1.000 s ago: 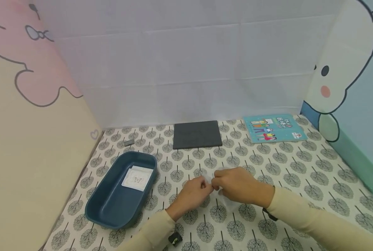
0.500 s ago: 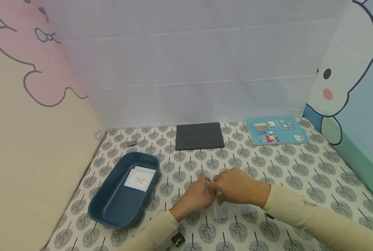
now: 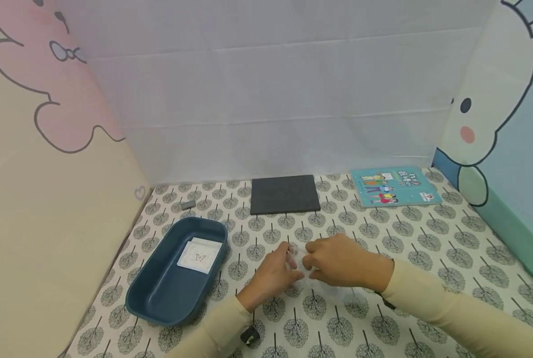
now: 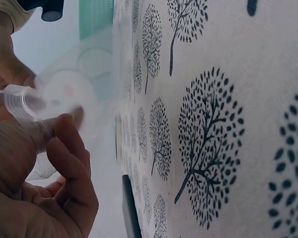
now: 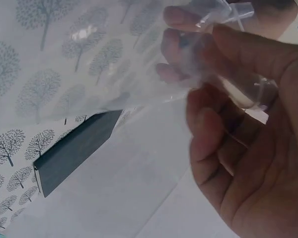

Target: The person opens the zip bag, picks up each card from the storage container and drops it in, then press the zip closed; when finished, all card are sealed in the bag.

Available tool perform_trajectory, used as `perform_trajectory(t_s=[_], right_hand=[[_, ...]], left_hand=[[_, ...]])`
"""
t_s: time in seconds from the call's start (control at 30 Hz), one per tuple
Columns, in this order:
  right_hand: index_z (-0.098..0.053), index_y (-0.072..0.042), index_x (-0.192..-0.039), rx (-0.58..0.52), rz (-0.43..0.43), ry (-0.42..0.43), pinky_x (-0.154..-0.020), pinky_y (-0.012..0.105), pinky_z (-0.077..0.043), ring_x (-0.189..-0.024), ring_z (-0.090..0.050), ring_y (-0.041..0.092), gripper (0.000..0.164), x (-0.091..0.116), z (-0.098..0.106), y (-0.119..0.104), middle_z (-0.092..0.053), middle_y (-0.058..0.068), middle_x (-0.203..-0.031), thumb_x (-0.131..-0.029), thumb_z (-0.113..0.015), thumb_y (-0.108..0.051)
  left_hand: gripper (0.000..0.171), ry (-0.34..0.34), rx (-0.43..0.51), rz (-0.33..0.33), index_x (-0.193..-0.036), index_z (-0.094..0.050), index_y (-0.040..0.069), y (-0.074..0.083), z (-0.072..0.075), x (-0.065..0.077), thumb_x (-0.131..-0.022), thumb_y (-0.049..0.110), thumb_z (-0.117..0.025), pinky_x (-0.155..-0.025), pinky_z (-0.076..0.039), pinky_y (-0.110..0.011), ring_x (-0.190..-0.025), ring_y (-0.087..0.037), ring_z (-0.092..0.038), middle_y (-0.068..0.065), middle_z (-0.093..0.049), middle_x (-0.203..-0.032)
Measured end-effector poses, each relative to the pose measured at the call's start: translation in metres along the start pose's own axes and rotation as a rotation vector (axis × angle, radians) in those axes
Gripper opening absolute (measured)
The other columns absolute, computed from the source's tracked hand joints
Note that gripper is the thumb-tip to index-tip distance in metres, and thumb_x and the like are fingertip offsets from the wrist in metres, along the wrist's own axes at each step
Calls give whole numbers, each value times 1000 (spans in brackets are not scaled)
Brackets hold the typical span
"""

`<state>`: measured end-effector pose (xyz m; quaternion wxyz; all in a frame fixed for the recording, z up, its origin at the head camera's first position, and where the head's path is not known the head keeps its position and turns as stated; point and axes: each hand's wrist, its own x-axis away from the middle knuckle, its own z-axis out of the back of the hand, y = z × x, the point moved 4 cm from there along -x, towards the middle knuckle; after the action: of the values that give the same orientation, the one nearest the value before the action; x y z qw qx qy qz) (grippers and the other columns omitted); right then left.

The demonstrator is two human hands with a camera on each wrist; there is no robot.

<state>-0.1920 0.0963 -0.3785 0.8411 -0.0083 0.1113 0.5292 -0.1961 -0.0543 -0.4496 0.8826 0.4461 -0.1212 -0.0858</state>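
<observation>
A clear plastic bag (image 3: pixel 331 292) hangs between both hands over the patterned tablecloth. My left hand (image 3: pixel 272 272) holds its mouth, and in the left wrist view the thumb runs behind the film while the fingers (image 4: pixel 72 171) curl on the near side. Ridged lines like a zip strip mark the bag's edge (image 4: pixel 21 106) there. From the right, my right hand (image 3: pixel 344 261) pinches the bag between thumb and curled fingers (image 5: pixel 206 126). The see-through film (image 5: pixel 84 64) spreads out from that grip in the right wrist view, and left-hand fingertips show through it.
A dark blue tray (image 3: pixel 159 293) holding flat white packets (image 3: pixel 200 254) stands on the left. Behind it lies a small grey block (image 3: pixel 188 204). Along the back are a black flat board (image 3: pixel 285 194) and a turquoise book (image 3: pixel 396 186). Walls rise behind and at both sides.
Half a second ago the hands were pressed together at the bag's mouth; now they are farther apart, with the left thumb and fingers spread wider. The bag's lower part has shifted.
</observation>
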Motion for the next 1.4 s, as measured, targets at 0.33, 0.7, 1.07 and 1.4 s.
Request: perform_trajectory(t_s=[0.33,0.7,1.07,1.4], right_hand=[[-54,-22,-64,-121,-23,3,-50,22,-45,-64,-62,9,45,4,0,8,-70,-2,-94,-73,-77,-59],[-65,-20,-94,-302,-163,147,-52,22,-44,-55,-47,-2,34,10,-17,13,-70,-11,-84,-76,-85,-41],[-63,-18,-127,-328,-311,157,-51,22,-43,-63,-59,3,63,17,-24,29,-74,-3,-101,-75,-87,-44],[-57,-19,-139,-402,-386,109,-53,24,-42,-75,-61,8,75,18,-32,32,-71,-3,-110,-75,-88,-41]], left_hand=[[60,-14,-69,20,-125,-57,4,-7,7,-1,-73,6,-87,-64,-51,-34,-75,-17,-59,-5,-62,-97],[36,-36,-10,-47,-100,-68,10,-6,11,0,-103,43,-55,-61,-50,-34,-69,-18,-69,-3,-64,-86],[47,63,-185,-45,-139,-56,12,0,57,34,-99,36,-63,-89,-49,-50,-115,-28,-60,-7,-61,-128],[37,126,-321,-17,-131,-64,17,-7,118,66,-97,32,-68,-96,-47,-47,-118,-21,-59,2,-63,-127]])
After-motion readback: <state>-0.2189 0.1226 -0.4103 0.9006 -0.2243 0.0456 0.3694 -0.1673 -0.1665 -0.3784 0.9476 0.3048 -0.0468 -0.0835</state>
